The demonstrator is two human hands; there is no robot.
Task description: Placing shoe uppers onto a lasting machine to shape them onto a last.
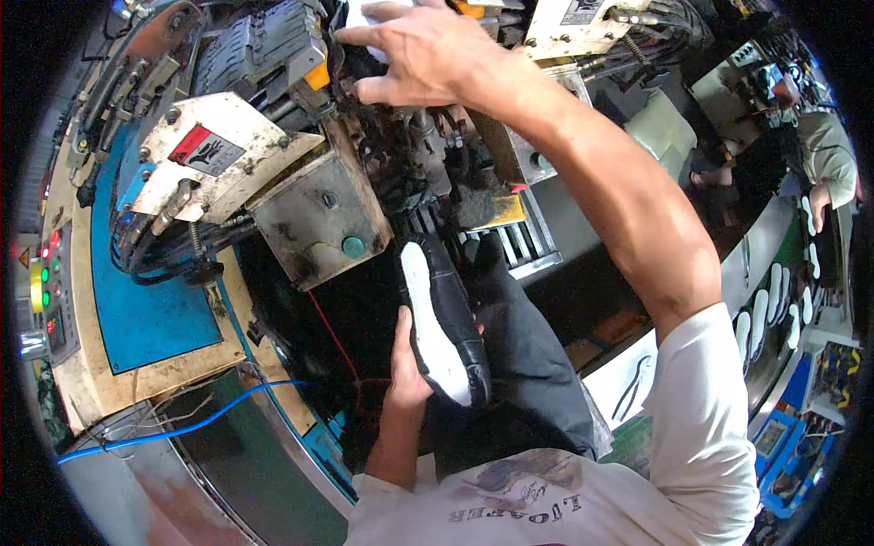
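My left hand (407, 371) grips a black shoe upper (448, 282) from its left side, and the upper's white insole side (431, 329) faces up. Fingertips show at the upper's right edge, so the fingers wrap beneath it. Reaching across to the machine (419, 155) at the top, my right hand (419, 56) has its thumb and fingers spread apart. A white piece (369, 14) with dark material about it shows next to those fingers, in the machine. Whether the hand touches it I cannot tell.
White machine guards (208, 146) and a metal box with a green button (319, 223) flank the left. A control panel (56, 296) stands farther left. Pliers (631, 389) lie at right. Beyond, several white insoles (760, 314) rest near a co-worker's hand (819, 202).
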